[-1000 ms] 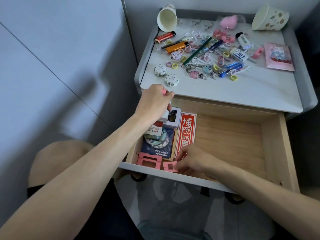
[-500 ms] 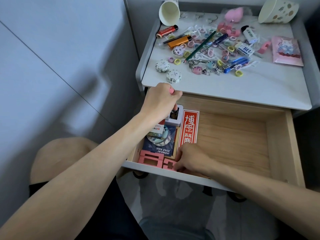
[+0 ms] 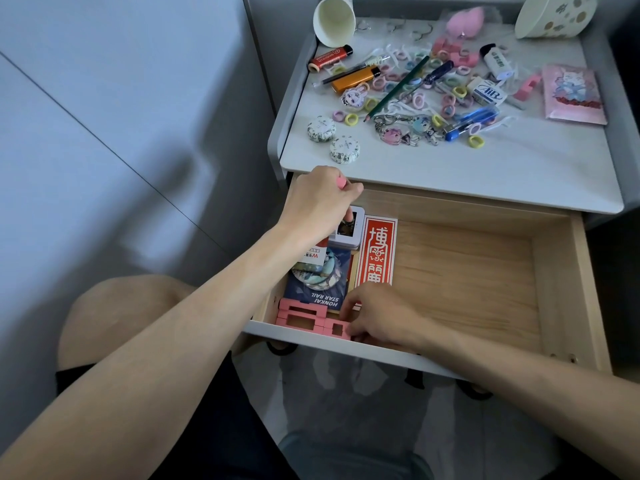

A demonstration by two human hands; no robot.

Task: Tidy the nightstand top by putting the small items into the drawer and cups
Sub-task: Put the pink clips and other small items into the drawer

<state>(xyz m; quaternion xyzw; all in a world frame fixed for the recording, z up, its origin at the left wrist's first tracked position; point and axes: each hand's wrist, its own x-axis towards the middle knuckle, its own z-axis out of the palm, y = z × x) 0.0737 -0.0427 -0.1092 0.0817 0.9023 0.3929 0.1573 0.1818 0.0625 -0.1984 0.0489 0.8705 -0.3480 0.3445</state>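
Observation:
The open wooden drawer [image 3: 485, 271] sits below the white nightstand top [image 3: 450, 174]. My left hand [image 3: 318, 202] hovers over the drawer's back left corner, curled around a small pink piece [image 3: 341, 182]. At the drawer's front left my right hand [image 3: 377, 317] pinches the end of a row of pink frame-shaped blocks [image 3: 304, 317]. Cards, a red slip [image 3: 377, 251] and a white tin [image 3: 349, 230] lie in the drawer. The top is strewn with hair ties, pens, lighters and keychains [image 3: 408, 133]. Two cups [image 3: 334, 20] [image 3: 550, 15] lie tipped at the back.
Two round patterned tins [image 3: 332, 140] sit near the top's left front edge, and a pink card packet [image 3: 573, 95] lies at the right. The drawer's right half is bare wood. A grey wall runs along the left; my knee [image 3: 114, 323] is below.
The view has shifted slightly. My right hand has slid a little toward the drawer's front edge at the pink blocks. My left hand stays in place with the pink piece.

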